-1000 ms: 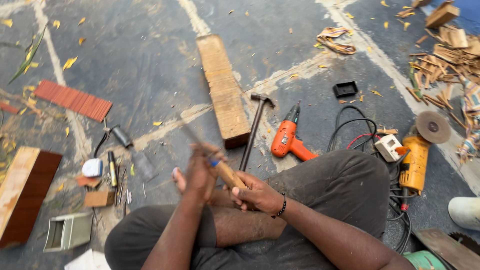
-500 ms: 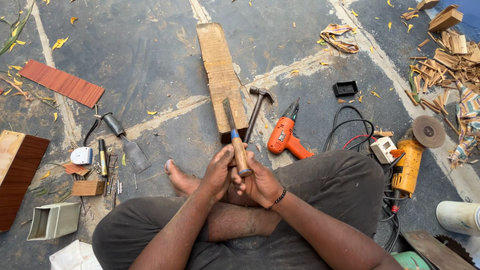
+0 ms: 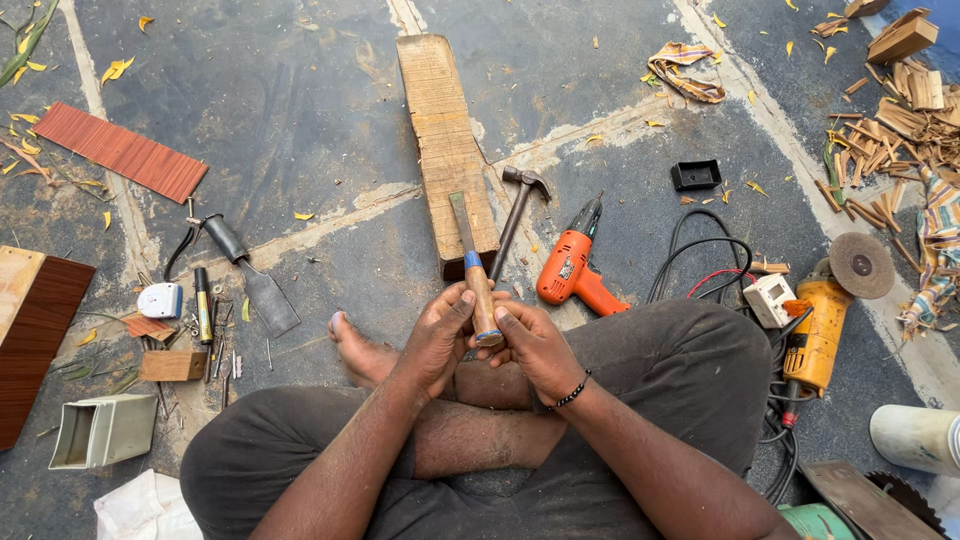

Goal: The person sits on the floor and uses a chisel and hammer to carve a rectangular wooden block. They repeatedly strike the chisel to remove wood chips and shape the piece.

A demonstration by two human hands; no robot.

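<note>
Wooden-handled chisel with blue collar and flat steel blade point(image 3: 476, 283) stands upright between both hands, blade pointing away. Left hand point(image 3: 440, 335) and right hand point(image 3: 530, 340) are clenched round the handle. Advisable: keep fingers point(image 3: 462, 300) below the collar. Claw hammer point(image 3: 512, 225) lies just beyond the fingertips.

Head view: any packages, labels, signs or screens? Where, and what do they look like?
No screens or signs.
Label on the orange power drill: small pale patch on its body, right of the claw hammer.
Label on the yellow angle grinder: dark patch on its body, far right.
White and blue tape measure case: rounded, on the ground at left; no label visible.
</note>
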